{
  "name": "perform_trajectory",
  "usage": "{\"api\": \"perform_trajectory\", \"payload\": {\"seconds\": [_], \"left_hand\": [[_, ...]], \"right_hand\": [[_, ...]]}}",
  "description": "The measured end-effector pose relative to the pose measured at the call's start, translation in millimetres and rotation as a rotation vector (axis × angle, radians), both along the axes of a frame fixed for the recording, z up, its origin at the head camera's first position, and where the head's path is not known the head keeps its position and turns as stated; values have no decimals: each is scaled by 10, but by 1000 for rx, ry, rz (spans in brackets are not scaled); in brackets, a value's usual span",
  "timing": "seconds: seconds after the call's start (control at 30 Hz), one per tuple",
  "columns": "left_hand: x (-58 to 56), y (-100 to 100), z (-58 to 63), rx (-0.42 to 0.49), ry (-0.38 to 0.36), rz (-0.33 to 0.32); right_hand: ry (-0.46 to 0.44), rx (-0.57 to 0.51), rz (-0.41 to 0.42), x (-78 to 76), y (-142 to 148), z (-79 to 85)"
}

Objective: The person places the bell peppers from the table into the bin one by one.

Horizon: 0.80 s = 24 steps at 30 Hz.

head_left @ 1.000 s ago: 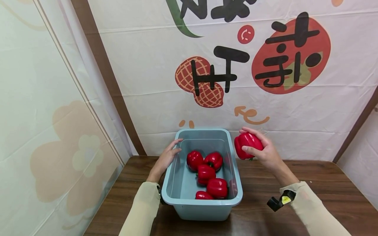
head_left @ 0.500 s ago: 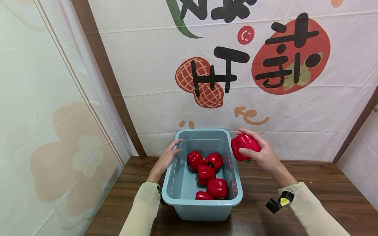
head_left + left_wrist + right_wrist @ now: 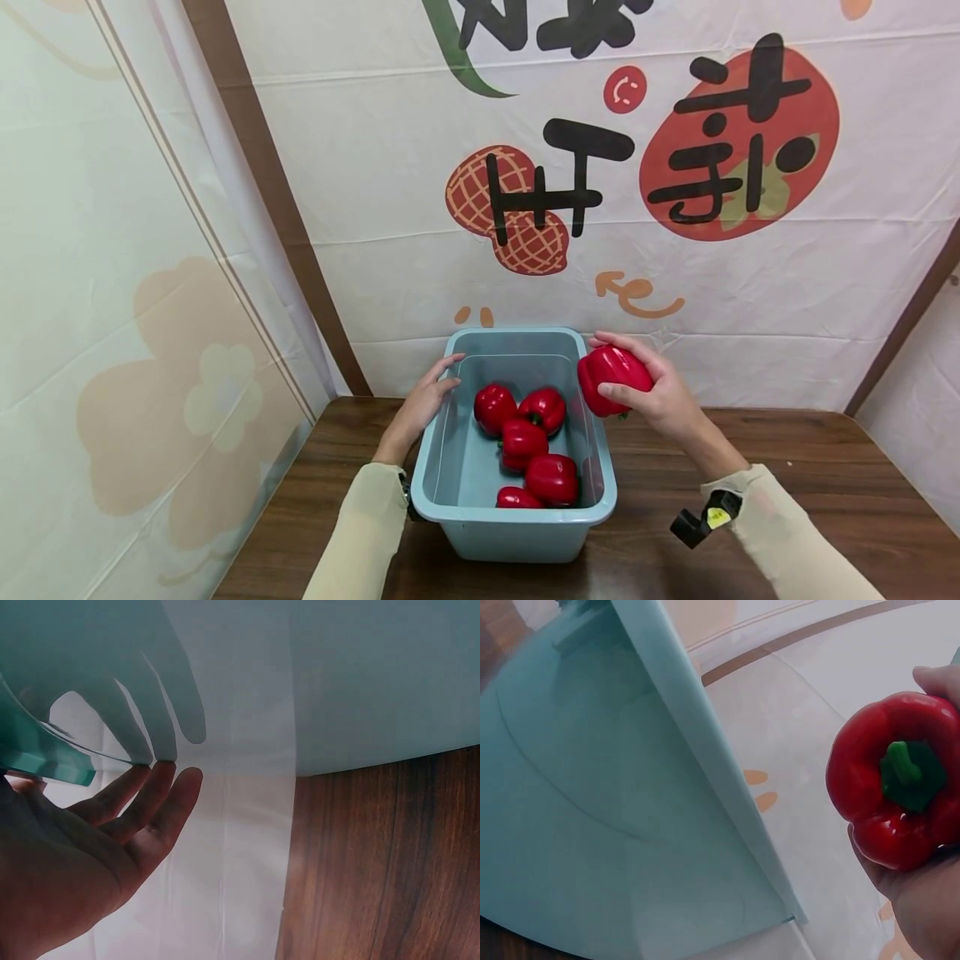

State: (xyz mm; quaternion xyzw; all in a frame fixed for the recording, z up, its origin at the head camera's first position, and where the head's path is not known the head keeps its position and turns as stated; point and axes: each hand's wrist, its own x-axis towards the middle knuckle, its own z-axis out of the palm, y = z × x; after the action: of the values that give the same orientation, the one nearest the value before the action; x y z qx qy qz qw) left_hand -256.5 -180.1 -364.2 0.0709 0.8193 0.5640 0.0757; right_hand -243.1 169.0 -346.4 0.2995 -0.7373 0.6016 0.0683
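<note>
A light blue plastic bin holds several red bell peppers. My left hand holds the bin's left rim: thumb and index finger lie over the edge, while in the left wrist view the other fingertips touch the outer wall. My right hand grips another red bell pepper from its right side, thumb in front and fingers behind. This pepper is raised, overlapping the bin's right rim in the head view. Its green stem shows in the right wrist view.
The bin stands on a dark wood table. Close behind it hangs a white printed cloth, and a pale flowered cloth hangs along the left. A black strap device sits on the right wrist.
My right hand has moved left with the pepper, from beside the bin to over its right rim. The left hand, the bin and the peppers in it stay as they were.
</note>
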Motion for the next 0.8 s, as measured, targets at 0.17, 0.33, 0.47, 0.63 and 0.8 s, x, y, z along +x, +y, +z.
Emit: {"api": "perform_trajectory", "payload": {"seconds": [0.17, 0.33, 0.47, 0.63, 0.8], "left_hand": [[6, 3, -5, -3, 9, 3], [11, 13, 2, -9, 6, 13], [13, 13, 2, -10, 7, 14], [7, 8, -2, -8, 5, 4], [-2, 5, 0, -6, -1, 3]], "right_hand": [[9, 10, 13, 19, -35, 2], [2, 10, 34, 25, -63, -9], [5, 10, 53, 30, -91, -24], [-15, 11, 74, 52, -130, -32], [-32, 21, 93, 60, -171, -46]]}}
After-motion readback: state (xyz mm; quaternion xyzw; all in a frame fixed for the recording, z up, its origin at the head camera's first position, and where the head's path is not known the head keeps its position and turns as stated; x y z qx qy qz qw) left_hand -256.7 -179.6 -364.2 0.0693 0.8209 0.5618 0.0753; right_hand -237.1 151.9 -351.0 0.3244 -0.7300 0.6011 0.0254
